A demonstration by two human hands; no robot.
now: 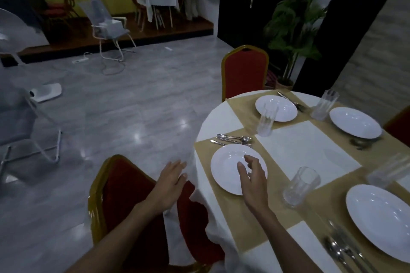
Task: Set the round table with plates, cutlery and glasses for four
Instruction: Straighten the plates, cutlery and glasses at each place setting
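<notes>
The round table (213, 121) wears a white cloth with tan runners. Several white plates sit on it: one near me (226, 166), one at the far side (284, 106), one at the right (355, 121), one at the lower right (381, 219). A clear glass stands by each, such as the glass (300, 187) beside the near plate. Cutlery (235, 139) lies beyond the near plate, and more cutlery (346, 248) left of the lower right plate. My right hand (251, 177) hovers over the near plate with loosely curled fingers, holding nothing. My left hand (170, 180) is open above the table's edge.
A red chair with a gold frame (124, 197) stands below my left arm, partly under the hanging cloth. Another red chair (244, 70) stands at the far side. A potted plant (295, 28) is behind the table. White chairs and a cable lie on the grey floor at left.
</notes>
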